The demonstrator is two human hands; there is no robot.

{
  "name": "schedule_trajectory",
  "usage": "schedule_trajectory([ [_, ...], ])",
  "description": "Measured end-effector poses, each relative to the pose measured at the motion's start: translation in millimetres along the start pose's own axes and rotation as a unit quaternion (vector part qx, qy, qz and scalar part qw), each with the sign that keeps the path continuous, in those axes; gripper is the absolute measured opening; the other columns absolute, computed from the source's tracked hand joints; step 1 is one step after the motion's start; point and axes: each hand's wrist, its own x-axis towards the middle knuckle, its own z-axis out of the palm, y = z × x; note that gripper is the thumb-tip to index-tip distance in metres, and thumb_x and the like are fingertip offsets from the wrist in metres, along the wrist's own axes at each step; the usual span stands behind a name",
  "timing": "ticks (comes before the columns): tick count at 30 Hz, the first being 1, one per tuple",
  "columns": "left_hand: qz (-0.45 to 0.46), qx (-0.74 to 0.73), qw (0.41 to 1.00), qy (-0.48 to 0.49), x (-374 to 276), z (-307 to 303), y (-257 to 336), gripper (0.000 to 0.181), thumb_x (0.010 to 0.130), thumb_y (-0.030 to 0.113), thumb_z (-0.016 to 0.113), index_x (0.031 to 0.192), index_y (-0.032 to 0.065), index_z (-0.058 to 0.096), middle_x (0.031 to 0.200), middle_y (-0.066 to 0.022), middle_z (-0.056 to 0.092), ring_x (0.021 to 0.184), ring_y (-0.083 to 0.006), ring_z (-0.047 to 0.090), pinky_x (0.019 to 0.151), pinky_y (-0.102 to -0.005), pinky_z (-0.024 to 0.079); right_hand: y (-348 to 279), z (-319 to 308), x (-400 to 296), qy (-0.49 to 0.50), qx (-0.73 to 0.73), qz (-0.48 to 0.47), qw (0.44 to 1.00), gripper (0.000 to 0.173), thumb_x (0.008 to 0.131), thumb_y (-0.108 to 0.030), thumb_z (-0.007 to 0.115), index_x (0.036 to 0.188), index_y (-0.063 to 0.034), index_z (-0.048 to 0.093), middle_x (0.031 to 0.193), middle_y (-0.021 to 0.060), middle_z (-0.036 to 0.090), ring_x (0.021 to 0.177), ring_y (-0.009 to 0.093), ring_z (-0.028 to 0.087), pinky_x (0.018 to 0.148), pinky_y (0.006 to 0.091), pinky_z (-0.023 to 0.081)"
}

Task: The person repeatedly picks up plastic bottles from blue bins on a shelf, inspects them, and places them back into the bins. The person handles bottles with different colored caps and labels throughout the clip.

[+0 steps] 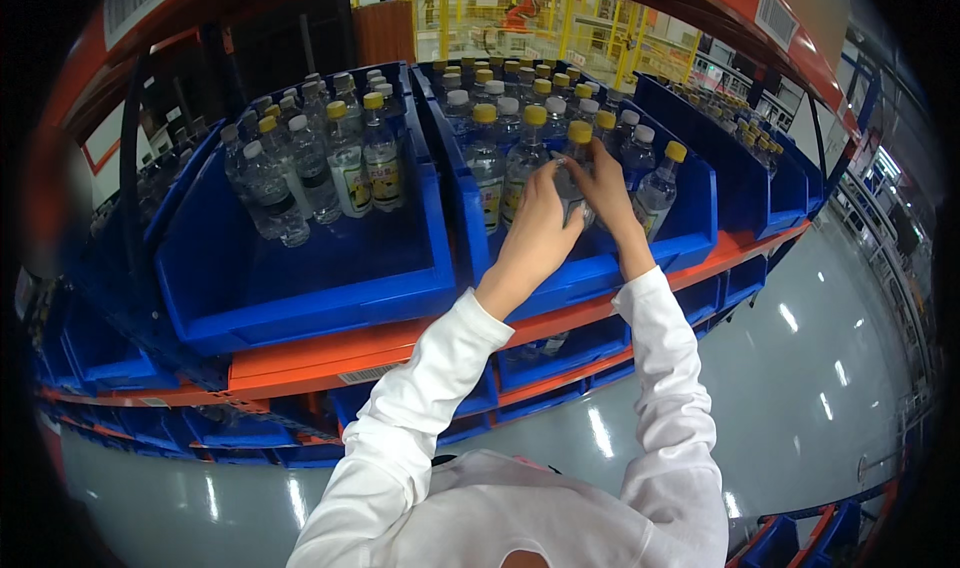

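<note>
A clear plastic bottle with a yellow cap stands at the front of a blue plastic bin, among several others. My right hand is closed around it just below the cap, the thumb across its front. My left hand is at the left side of the same bottle, lower down, its fingertips close to the right thumb. Whether the left fingers grip it is hard to tell, as the hand hides part of the body. Immediately right stands another yellow-capped bottle, tilted slightly; a labelled yellow-capped bottle is to the left.
A second blue bin with bottles toward its back stands at left, another blue bin at right. An orange shelf beam runs under them, and an upper beam passes overhead. Lower bins sit beneath.
</note>
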Motion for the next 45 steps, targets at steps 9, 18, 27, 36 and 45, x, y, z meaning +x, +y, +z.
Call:
schedule_trajectory([
  [9, -0.042, 0.129, 0.990, -0.020, -11, 2, -10, 0.087, 0.073, 0.016, 0.073, 0.135, -0.0121, 0.019, 0.131, -0.0337, 0.035, 0.122, -0.0439, 0.040, 0.101, -0.0417, 0.036, -36, -9, -17, 0.038, 0.078, -0.033, 0.996, 0.029, 0.081, -0.011, 0.062, 0.105, 0.0038, 0.052, 0.094, 0.0238, 0.061, 0.091, 0.039, 0.059, 0.076, 0.0369, 0.046],
  [18, -0.023, -0.046, 0.997, 0.057, -2, -2, 8, 0.066, 0.076, 0.018, 0.072, 0.125, -0.0041, 0.034, 0.114, -0.0255, 0.054, 0.105, -0.0389, 0.056, 0.085, -0.0433, 0.046, -100, -43, -12, 0.097, 0.152, -0.108, 0.978, 0.030, 0.080, -0.011, 0.066, 0.105, 0.0025, 0.055, 0.091, 0.0178, 0.063, 0.084, 0.030, 0.063, 0.074, 0.0330, 0.047],
  [27, 0.101, -0.104, 0.986, 0.081, -16, -34, 43, 0.061, 0.069, 0.025, 0.078, 0.114, -0.0028, 0.048, 0.097, -0.0201, 0.064, 0.089, -0.0328, 0.065, 0.072, -0.0372, 0.053, -164, -84, -25, 0.094, 0.112, -0.112, 0.983, 0.034, 0.078, -0.013, 0.067, 0.106, 0.0030, 0.058, 0.092, 0.0134, 0.065, 0.086, 0.022, 0.064, 0.072, 0.0308, 0.049],
  [36, 0.095, -0.132, 0.987, 0.007, -69, -96, 94, 0.060, 0.069, 0.019, 0.079, 0.114, -0.0024, 0.045, 0.101, -0.0204, 0.061, 0.093, -0.0343, 0.063, 0.075, -0.0358, 0.051, -224, -83, -54, 0.129, 0.136, -0.210, 0.960, 0.033, 0.071, -0.007, 0.070, 0.101, 0.0027, 0.059, 0.087, 0.0125, 0.062, 0.078, 0.024, 0.062, 0.070, 0.0310, 0.049],
  [45, -0.008, -0.061, 0.996, -0.065, -128, -164, 113, 0.064, 0.075, 0.017, 0.074, 0.123, -0.0021, 0.036, 0.110, -0.0229, 0.056, 0.099, -0.0360, 0.061, 0.080, -0.0380, 0.049, -264, -51, -73, 0.053, 0.204, -0.258, 0.943, 0.037, 0.066, -0.006, 0.070, 0.100, 0.0032, 0.059, 0.083, 0.0131, 0.060, 0.067, 0.024, 0.057, 0.060, 0.0309, 0.045],
])
